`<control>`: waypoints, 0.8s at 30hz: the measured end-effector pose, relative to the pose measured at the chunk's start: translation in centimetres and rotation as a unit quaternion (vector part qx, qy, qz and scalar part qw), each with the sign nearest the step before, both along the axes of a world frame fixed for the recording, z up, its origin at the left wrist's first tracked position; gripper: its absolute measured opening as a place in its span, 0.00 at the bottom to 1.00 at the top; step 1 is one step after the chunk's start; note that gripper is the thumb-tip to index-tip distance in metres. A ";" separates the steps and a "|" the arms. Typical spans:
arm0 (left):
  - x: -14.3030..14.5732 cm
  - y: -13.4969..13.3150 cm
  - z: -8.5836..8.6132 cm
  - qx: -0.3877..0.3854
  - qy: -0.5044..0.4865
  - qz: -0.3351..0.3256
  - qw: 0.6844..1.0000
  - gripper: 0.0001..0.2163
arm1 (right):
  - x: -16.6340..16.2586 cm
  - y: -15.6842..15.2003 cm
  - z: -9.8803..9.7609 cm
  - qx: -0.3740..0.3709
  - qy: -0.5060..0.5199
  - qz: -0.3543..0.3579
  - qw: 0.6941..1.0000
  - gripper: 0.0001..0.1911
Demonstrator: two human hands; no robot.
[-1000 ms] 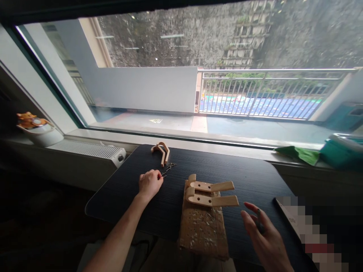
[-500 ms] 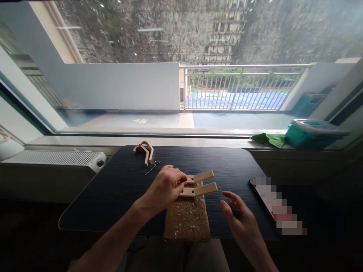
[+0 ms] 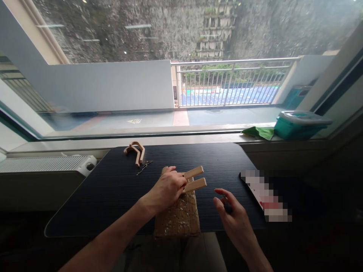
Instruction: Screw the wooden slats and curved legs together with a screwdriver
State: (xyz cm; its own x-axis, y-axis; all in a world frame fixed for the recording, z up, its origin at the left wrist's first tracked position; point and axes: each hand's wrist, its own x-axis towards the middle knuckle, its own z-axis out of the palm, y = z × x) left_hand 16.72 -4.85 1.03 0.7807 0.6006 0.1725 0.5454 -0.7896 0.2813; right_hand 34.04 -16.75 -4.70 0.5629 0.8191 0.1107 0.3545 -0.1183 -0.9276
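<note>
Two pale bent wooden pieces [image 3: 195, 184] lie side by side across a worn, pitted block [image 3: 178, 219], their free ends pointing right. My left hand [image 3: 171, 184] is closed over their left part, and its fingers hide most of the holes in them. To the right, my right hand [image 3: 234, 213] is curled around a small dark tool [image 3: 227, 206], apart from the wood. The tool's kind is mostly hidden by the fingers.
On the dark table [image 3: 107, 196], two curved wooden pieces [image 3: 137, 153] lie at the back left beside several thin metal screws or pins [image 3: 144, 167]. A pixelated flat object [image 3: 261, 192] is at right. A green cloth [image 3: 259, 132] and teal box [image 3: 299, 126] sit on the windowsill.
My left hand has slid toward the free ends of the wooden pieces and now covers the holes that showed before. My right hand still holds the dark tool. The view has turned slightly.
</note>
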 end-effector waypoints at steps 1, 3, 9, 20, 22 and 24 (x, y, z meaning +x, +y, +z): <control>0.1 0.0 0.0 0.000 0.003 -0.001 1.000 0.10 | 0.0 0.0 -0.1 -0.001 0.000 -0.001 1.000 0.22; 0.2 0.1 -0.2 0.000 0.010 -0.004 1.000 0.09 | 0.1 0.0 -0.2 -0.004 -0.003 -0.001 1.000 0.22; 0.0 0.3 -0.4 0.015 0.037 -0.025 0.999 0.10 | -0.1 0.7 -0.2 -0.003 -0.007 0.018 1.000 0.21; 1.3 0.0 0.1 0.025 0.101 -0.027 0.994 0.08 | 1.0 2.3 2.0 -0.072 -0.024 0.126 0.989 0.25; 1.3 -0.1 -0.2 0.027 0.085 -0.013 0.996 0.09 | 1.7 2.2 2.7 -0.092 -0.041 0.153 0.983 0.23; 1.2 -0.3 -0.5 0.024 0.061 -0.003 0.998 0.08 | 2.7 2.2 3.6 -0.104 -0.077 0.179 0.975 0.19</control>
